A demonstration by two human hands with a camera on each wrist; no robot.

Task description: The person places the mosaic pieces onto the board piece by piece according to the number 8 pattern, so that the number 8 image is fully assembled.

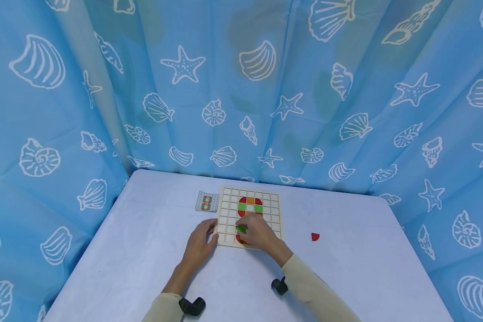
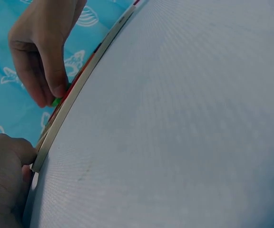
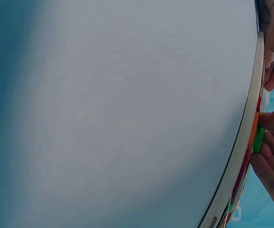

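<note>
A square pale wooden board (image 1: 225,206) marked with a grid lies on the table. Red corner pieces, orange squares and green squares (image 1: 258,208) form a ring in its upper middle. More red (image 1: 239,239) and orange show near the bottom edge, partly covered by my right hand (image 1: 261,231). That hand pinches a green tile (image 1: 241,229) between thumb and fingers, low over the board; the right wrist view shows the tile (image 3: 259,139) at the board's surface. My left hand (image 1: 200,241) rests against the board's left edge, thumb near the lower corner, its fingers relaxed.
A small card (image 1: 206,202) printed with a coloured grid pattern lies left of the board. One red quarter-circle piece (image 1: 315,236) lies on the white table (image 1: 346,268) to the right. Blue shell-print curtains (image 1: 225,67) hang behind and beside the table.
</note>
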